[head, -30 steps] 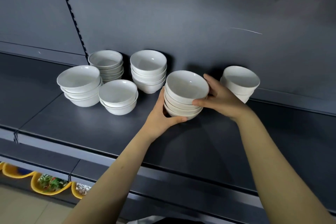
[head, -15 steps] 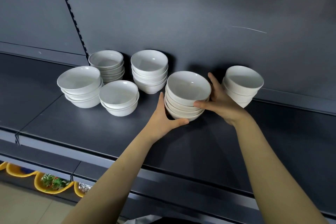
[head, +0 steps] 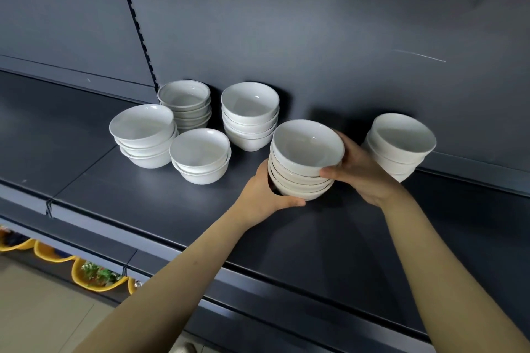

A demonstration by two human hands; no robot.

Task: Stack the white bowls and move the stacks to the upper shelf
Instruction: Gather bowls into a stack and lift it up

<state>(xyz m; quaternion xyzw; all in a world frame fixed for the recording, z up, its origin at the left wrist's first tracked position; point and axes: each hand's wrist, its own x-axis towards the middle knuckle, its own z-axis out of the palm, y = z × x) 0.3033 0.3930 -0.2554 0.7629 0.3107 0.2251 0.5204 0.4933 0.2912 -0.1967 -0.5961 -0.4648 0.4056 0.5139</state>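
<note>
A stack of several white bowls sits between both hands over the dark shelf. My left hand cups its lower left side, thumb under the base. My right hand grips the right side, thumb on the upper rim. The stack leans slightly; whether its base touches the shelf is hidden. Other white bowl stacks stand on the shelf: one at far right against the back panel, one at centre back, one at back left, a front-left stack, and a low pair.
The dark back panel rises right behind the stacks, with a slotted upright at left. The shelf's front edge runs diagonally below my arms. Yellow containers sit on a lower level at bottom left.
The held stack and both hands have shifted slightly right and toward the back, closer to the far-right stack. The other stacks have not moved.
</note>
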